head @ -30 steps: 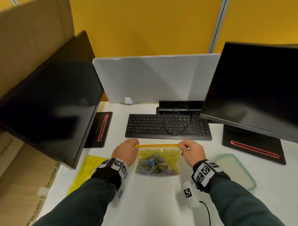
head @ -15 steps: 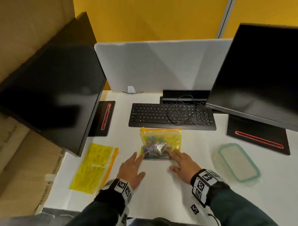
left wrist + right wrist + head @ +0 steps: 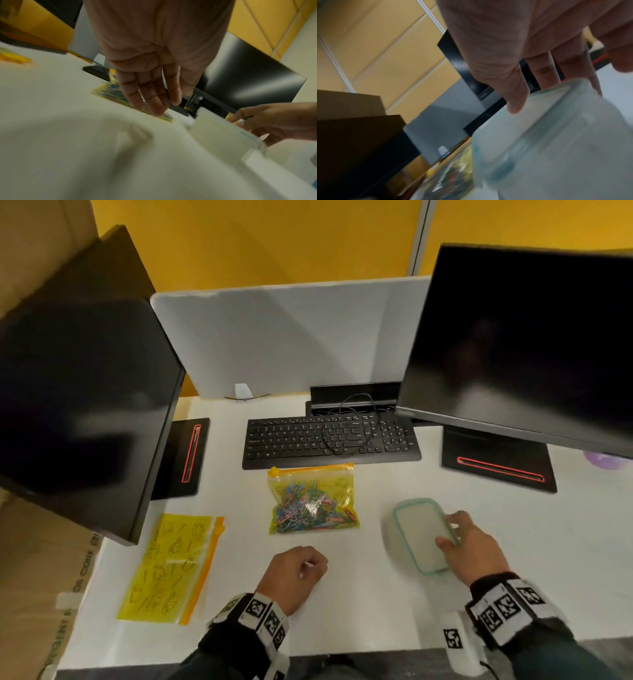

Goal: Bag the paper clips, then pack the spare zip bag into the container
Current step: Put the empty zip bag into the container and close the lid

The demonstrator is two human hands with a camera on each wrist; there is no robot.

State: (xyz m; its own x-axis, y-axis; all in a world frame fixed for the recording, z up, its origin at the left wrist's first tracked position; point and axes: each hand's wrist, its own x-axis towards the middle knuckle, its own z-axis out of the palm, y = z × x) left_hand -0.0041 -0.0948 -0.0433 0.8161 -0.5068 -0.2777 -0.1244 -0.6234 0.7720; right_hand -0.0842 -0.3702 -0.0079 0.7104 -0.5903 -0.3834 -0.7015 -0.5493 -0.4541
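Observation:
A yellow zip bag (image 3: 313, 501) filled with coloured paper clips lies zipped in front of the keyboard, also blurred in the left wrist view (image 3: 109, 93). The spare yellow zip bag (image 3: 174, 568) lies flat at the left. My right hand (image 3: 448, 530) grips a clear container (image 3: 419, 529) with a teal-rimmed lid, thumb on the lid and fingers over its far side. The container (image 3: 556, 135) is motion-blurred. My left hand (image 3: 305, 563) rests loosely near the table's front, below the filled bag, holding nothing; its fingers (image 3: 154, 100) hang relaxed.
A black keyboard (image 3: 330, 440) sits behind the filled bag. Dark monitors stand at the left (image 3: 85, 405) and right (image 3: 520, 344), their black bases on the white table (image 3: 359, 611). A grey divider panel (image 3: 291, 337) closes the back. Cardboard boxes (image 3: 37, 577) stand beyond the left edge.
Both hands let go of the filled bag, which now lies flat. My left hand drew back toward me. My right hand moved right, took hold of the container and is sliding it leftward.

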